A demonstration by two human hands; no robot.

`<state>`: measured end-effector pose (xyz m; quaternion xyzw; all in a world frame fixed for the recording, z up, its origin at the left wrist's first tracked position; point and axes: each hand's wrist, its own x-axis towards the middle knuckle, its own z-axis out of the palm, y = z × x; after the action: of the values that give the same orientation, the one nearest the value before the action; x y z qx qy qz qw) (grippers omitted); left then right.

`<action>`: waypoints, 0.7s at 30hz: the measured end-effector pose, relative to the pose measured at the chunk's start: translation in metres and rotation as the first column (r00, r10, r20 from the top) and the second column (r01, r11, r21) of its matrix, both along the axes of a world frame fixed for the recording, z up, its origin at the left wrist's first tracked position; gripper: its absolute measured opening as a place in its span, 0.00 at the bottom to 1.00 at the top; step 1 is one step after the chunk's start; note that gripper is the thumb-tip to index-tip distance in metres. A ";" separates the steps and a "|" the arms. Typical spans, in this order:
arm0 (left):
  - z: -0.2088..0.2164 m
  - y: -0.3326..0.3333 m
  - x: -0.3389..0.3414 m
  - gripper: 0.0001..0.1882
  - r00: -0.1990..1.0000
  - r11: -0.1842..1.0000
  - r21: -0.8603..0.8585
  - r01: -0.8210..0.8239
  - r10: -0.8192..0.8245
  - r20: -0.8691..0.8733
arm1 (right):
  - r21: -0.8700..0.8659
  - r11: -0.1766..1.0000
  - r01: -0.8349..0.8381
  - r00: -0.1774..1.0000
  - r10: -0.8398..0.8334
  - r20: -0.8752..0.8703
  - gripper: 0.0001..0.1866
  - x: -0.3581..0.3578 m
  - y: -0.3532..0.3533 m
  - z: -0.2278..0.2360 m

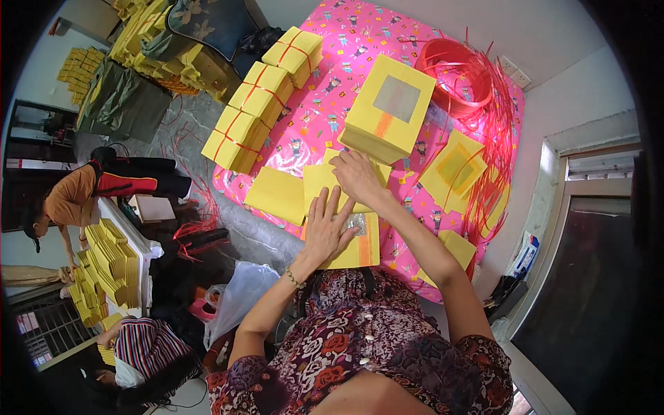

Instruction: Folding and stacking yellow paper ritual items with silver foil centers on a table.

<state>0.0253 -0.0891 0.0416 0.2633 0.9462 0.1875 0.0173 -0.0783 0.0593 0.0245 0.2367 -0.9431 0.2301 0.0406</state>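
Note:
My left hand [327, 228] lies flat with its fingers spread over yellow paper pieces on the pink-covered table. Under its edge, nearest me, is a yellow piece [371, 242] with a silvery rectangle and an orange strip. My right hand [356, 178] bends its fingers onto the far part of a yellow paper sheet [317, 178], seemingly gripping it; the fingertips are partly hidden. Another plain yellow piece [275, 195] lies to the left. Beyond my right hand stands a tall stack of yellow paper [357, 116] with a silvery square on top.
Yellow bundles tied with red string [238, 131] line the table's left side. A red basin [453, 52] and loose red strings [494, 145] lie at the right, over more yellow pieces [453, 173]. At far left, other people work beside yellow stacks [114, 263]. A plastic bag [242, 297] is below.

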 end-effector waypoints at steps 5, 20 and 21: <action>-0.001 -0.001 0.001 0.34 1.000 0.999 0.042 -0.004 0.003 0.012 | -0.038 0.999 0.035 0.995 -0.032 0.093 0.11 0.002 -0.002 0.001; 0.003 -0.001 0.004 0.35 1.000 0.999 0.022 -0.024 0.024 0.002 | -0.105 0.994 0.005 0.998 0.001 0.063 0.11 0.002 0.001 0.000; 0.004 0.000 0.005 0.36 0.999 0.999 -0.028 -0.034 0.034 0.005 | -0.107 0.994 0.006 0.998 0.000 0.063 0.11 0.002 0.001 0.000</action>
<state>0.0299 -0.0890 0.0458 0.2464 0.9529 0.1755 0.0205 -0.0764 0.0608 0.0242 0.2254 -0.9305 0.2877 0.0240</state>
